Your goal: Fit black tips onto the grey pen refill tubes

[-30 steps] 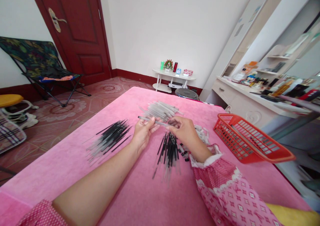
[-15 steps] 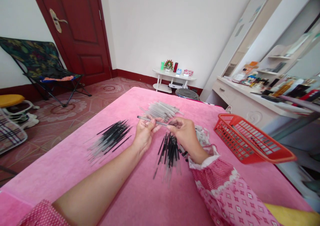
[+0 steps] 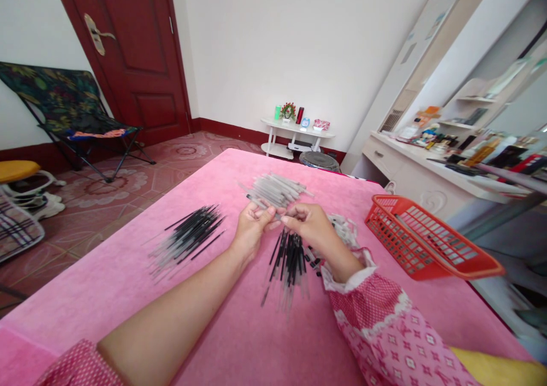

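1 pen (image 3: 257, 201), grey, dark at its far-left end, held tilted above the table's middle, its right end partly covered by fingers. 1 left hand (image 3: 253, 226), thumb and fingers pinched about the pen's middle. 1 right hand (image 3: 308, 222), close beside the left, thumb and fingertips pinched on the pen's right end. 1 heap of pale tubes (image 3: 280, 188), just beyond the hands. 2 bunches of thin black-and-clear refills: 1 left bunch (image 3: 190, 238), lying aslant to the left of the left hand; 1 middle bunch (image 3: 291, 261), lying on the near side of the right hand. 1 scatter of small clear caps (image 3: 345, 229), some with black parts, partly behind the right wrist. 1 red basket (image 3: 431, 241), slotted, at the table's right; contents hard to make out. 1 table (image 3: 239, 340), pink-covered, beneath all.
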### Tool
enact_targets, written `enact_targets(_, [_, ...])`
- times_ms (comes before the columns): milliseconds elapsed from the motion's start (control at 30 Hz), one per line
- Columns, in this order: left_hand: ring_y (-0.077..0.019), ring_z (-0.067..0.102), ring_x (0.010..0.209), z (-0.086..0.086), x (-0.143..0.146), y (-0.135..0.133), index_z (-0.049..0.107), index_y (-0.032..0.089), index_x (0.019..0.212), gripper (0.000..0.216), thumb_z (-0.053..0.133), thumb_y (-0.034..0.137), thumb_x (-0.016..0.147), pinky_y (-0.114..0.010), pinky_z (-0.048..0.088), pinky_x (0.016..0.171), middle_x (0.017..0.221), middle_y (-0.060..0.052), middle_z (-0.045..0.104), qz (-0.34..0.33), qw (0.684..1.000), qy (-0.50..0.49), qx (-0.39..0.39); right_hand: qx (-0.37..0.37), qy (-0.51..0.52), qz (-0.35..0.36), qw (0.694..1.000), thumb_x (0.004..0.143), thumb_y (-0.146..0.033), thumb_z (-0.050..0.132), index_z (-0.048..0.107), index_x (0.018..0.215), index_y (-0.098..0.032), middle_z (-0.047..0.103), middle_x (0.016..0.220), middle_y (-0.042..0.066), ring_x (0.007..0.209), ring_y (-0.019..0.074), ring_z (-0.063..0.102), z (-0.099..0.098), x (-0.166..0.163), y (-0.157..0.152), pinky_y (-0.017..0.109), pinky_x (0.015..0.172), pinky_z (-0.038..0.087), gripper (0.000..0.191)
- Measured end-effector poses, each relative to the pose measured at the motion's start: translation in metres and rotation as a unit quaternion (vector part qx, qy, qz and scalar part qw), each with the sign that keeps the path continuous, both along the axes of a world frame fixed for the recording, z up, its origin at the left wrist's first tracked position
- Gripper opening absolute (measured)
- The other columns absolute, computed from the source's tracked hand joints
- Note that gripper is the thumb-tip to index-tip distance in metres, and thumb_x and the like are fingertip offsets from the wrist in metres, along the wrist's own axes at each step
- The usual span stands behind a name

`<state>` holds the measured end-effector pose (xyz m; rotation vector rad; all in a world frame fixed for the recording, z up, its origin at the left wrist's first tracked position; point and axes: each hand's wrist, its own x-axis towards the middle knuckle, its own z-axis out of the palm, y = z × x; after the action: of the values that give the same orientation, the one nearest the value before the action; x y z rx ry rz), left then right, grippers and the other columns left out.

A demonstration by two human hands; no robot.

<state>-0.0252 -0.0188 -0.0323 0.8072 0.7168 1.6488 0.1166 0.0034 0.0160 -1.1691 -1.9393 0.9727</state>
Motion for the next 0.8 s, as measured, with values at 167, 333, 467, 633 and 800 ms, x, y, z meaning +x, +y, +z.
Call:
enact_targets(167, [-0.0162,0.065,0.078,-0.002,0.004,0.004,0.063,0.013,0.087,0.029,0.072,0.031,0.067,-0.025,0.049,0.072,0.085,-0.007,0.07,0.014,0.995,0.094,0.028,0.14,-0.183,-0.004,0.973,0.07,-0.029,0.062,0.065,0.072,-0.02,0.063,0.062,-0.001,0.056,0.0121,0.054,-0.005,-0.003,-0.006,0.022,0.052,0.033,0.009])
enact_targets(333, [-0.0154,0.064,0.071,-0.004,0.002,0.007,0.064,0.013,0.098,0.039,0.065,0.042,0.072,-0.021,0.048,0.057,0.087,-0.009,0.069,0.006,0.991,0.132,0.005,0.148,-0.185,-0.01,0.971,0.071,-0.026,0.06,0.065,0.072,-0.019,0.065,0.066,0.001,0.059,0.013,0.056,0.005,-0.003,-0.005,0.022,0.053,0.037,0.009])
enact_targets(467, [-0.0137,0.062,0.062,-0.007,0.0,0.007,0.063,0.013,0.096,0.043,0.052,0.051,0.079,-0.021,0.046,0.048,0.084,-0.01,0.068,-0.021,0.991,0.136,0.001,0.147,-0.16,-0.087,0.972,0.071,-0.026,0.059,0.064,0.073,-0.016,0.065,0.063,0.002,0.054,0.0129,0.056,0.04,0.031,0.013,0.022,0.051,0.038,0.012])
enact_targets(633, [-0.012,0.06,0.056,-0.009,0.0,0.009,0.063,0.012,0.091,0.043,0.052,0.051,0.079,-0.019,0.044,0.045,0.077,-0.009,0.067,-0.018,0.991,0.135,-0.008,0.18,-0.259,-0.273,0.909,0.072,-0.032,0.056,0.067,0.077,-0.014,0.066,0.066,0.008,0.057,0.0156,0.058,0.081,0.128,0.035,0.026,0.055,0.038,0.021])
enact_targets(800, [-0.0118,0.059,0.05,-0.009,0.001,0.012,0.064,0.011,0.085,0.043,0.056,0.052,0.075,-0.019,0.043,0.041,0.07,-0.008,0.067,-0.004,0.994,0.107,-0.013,0.073,-0.46,-0.379,0.8,0.067,-0.041,0.06,0.07,0.074,-0.018,0.067,0.078,0.017,0.064,0.0212,0.058,0.088,0.21,0.034,0.033,0.054,0.032,0.026])
